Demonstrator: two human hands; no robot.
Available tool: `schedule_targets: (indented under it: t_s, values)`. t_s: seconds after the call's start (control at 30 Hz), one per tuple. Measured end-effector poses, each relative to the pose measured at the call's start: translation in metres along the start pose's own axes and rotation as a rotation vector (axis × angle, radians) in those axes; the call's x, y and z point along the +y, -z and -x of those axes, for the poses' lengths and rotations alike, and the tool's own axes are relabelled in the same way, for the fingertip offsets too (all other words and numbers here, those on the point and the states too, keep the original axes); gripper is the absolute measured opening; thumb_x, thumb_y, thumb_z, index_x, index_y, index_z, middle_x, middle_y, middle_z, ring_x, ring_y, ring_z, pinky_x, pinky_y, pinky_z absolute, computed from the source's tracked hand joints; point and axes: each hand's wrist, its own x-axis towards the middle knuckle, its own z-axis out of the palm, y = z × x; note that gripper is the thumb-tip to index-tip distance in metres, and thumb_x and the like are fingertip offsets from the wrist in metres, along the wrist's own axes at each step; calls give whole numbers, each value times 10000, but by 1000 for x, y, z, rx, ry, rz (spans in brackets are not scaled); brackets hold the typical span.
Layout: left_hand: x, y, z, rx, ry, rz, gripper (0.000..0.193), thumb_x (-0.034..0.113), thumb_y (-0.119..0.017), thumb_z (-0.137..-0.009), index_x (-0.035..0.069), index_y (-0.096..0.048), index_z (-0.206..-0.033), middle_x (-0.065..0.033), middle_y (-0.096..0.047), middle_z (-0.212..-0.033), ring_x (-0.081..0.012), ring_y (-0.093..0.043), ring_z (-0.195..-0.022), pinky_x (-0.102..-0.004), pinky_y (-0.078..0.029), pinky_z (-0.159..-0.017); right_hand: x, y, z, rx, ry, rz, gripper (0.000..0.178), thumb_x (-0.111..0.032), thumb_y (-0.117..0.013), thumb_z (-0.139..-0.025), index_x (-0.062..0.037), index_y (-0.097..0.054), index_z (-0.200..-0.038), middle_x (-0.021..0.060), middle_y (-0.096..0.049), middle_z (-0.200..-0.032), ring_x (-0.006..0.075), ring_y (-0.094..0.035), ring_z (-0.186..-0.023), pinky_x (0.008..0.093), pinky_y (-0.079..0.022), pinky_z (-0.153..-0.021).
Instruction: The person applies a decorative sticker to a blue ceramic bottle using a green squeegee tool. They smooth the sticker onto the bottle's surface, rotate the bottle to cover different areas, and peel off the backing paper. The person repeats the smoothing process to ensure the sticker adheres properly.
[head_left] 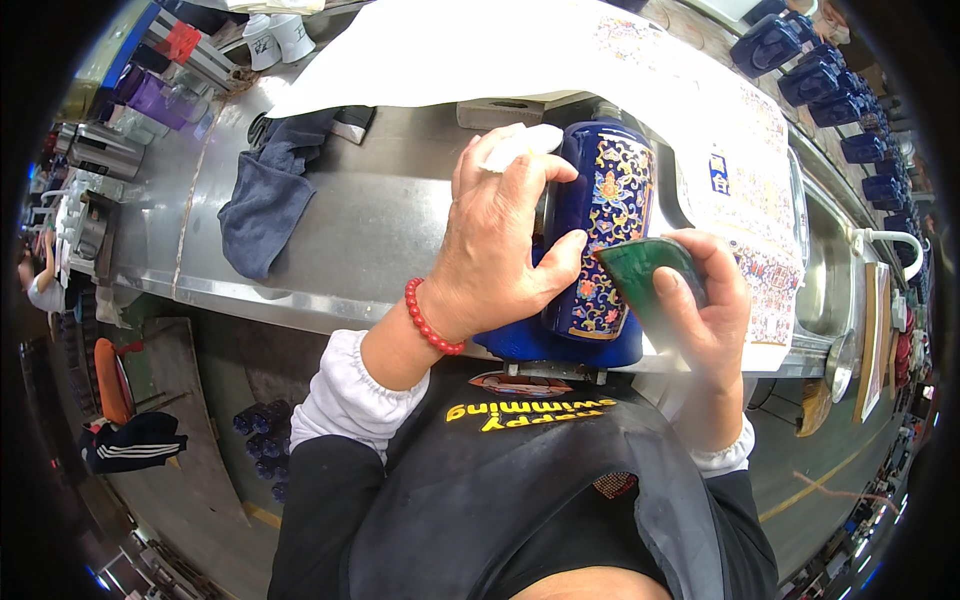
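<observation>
The bottle (612, 205) looked stiff, slick and breakable to me, best held round its sides; the left hand (495, 235) gripped a wad (532, 143), the right hand (715, 315) a scraper (643, 275)

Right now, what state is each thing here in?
Blue bottle, lying down, patterned side up
White wad, held in left hand
Green scraper, gripped in right hand
Blue-grey towel, crumpled on metal table
Patterned sheet, spread out, print up
Red bracelet, worn on left wrist
</observation>
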Motion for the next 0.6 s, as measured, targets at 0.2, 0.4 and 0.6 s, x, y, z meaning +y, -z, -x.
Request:
schedule_targets:
  t_s: [0.2, 0.4, 0.6]
  values:
    - [9, -2, 17, 127, 11, 33, 344, 136, -708, -785, 39, -633, -1107, -240, -585, -1282, -447, -465, -1277, -538, -303, -1133, -13, 7, -9, 43, 425, 272, 332, -31, -783, -804, 3, -671, -1115, 105, -658, -916, 229, -609, -777, 341, -487, -715]
    - [23, -6, 52, 158, -114, -111, 372, 93, -709, -763, 144, -772, -1127, -178, -632, -1313, -355, -470, -1224, -559, -272, -1140, -31, 16, -30, -25, 870, 596, 385, -116, -760, -598, -71, -727, -978, 29, -534, -816, 209, -486, -689, 380, -410, -657]
    - [21, -11, 57, 139, -122, -177, 426, 115, -733, -747, 166, -777, -1168, -110, -650, -1222, -312, -452, -1215, -558, -294, -1126, -40, 13, -39, -102, 879, 655, 347, -190, -707, -624, -87, -735, -954, 24, -531, -826, 198, -491, -693, 377, -402, -673]
